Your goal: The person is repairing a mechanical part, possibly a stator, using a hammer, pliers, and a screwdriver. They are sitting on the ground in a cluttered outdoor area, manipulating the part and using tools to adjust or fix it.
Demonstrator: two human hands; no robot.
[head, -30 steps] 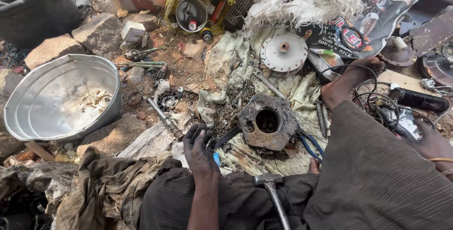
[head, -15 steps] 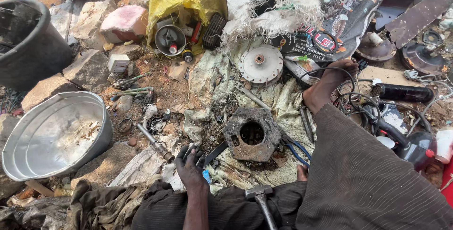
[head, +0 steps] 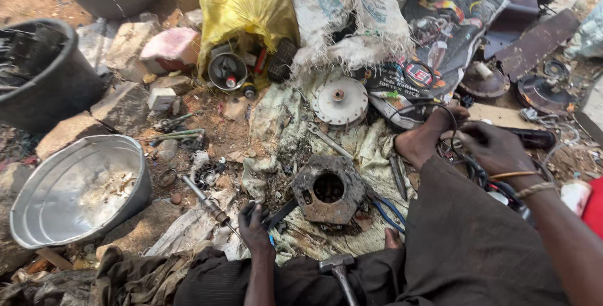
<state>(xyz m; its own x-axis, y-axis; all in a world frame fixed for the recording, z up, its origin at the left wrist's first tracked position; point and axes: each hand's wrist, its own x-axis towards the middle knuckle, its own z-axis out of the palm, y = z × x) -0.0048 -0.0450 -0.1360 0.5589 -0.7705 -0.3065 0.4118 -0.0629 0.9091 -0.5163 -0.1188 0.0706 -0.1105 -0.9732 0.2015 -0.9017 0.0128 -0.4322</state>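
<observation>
Left hand [head: 256, 229] closed on dark tool handle [head: 281, 213], long axis toward rusty housing [head: 329, 190] just right; right hand [head: 496, 149] grasps black cables [head: 472, 169].

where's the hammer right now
In the head view the hammer is at the bottom centre, resting on the lap, just below the rusty motor housing and right of the left hand.
</observation>
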